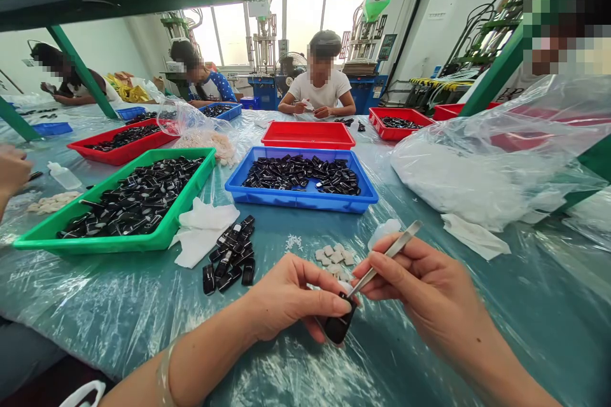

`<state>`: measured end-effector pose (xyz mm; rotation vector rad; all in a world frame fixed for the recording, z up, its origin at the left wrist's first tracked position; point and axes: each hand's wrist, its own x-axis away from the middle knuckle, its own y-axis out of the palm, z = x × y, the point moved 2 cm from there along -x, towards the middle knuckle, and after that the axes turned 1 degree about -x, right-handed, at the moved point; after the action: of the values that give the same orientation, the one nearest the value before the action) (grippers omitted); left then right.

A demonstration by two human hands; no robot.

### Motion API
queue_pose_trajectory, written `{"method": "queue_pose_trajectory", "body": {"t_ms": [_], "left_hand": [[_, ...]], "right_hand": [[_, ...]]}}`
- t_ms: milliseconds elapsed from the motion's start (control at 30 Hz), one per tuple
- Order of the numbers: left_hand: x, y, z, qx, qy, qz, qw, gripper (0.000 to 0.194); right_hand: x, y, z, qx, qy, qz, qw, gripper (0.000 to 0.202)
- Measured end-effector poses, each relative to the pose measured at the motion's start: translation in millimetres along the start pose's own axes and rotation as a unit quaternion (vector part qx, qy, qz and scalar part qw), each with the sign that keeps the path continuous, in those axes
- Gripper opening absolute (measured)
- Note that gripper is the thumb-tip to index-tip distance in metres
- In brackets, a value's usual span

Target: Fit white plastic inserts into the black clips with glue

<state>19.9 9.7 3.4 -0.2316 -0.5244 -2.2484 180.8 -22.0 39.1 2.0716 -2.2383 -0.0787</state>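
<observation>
My left hand (298, 297) pinches a small glossy black plastic piece (338, 327) between thumb and fingers, low over the table. Metal tweezers (392, 249) are gripped in my right hand (422, 273), their tips touching the upper end of the black piece. What lies between the tips is too small to make out. Just beyond my hands lie a cluster of beige square pads (333, 255) and a scatter of tiny white bits (293, 242). A loose heap of similar black pieces (232, 253) sits left of them, beside a white cloth (204, 229).
A green tray (191, 200) and a blue tray (300, 200), both holding black pieces, stand beyond. Behind is a red tray (308, 135). A clear plastic bag (458, 178) bulges at right. Green frame bars cross above. Several people sit around the plastic-covered table (143, 305).
</observation>
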Motion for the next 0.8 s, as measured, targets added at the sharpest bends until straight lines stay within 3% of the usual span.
{"method": "queue_pose_trajectory", "body": {"t_ms": [367,800], "left_hand": [[0.8,1.5,-0.6,0.009,-0.008,0.002,1.000,0.025],[0.0,2.8,-0.9,0.000,-0.013,0.006,1.000,0.025]], "right_hand": [[3.4,7.6,1.7,-0.012,-0.001,0.030,0.999,0.022],[3.3,7.8,1.9,0.003,-0.002,0.023,1.000,0.023]]}}
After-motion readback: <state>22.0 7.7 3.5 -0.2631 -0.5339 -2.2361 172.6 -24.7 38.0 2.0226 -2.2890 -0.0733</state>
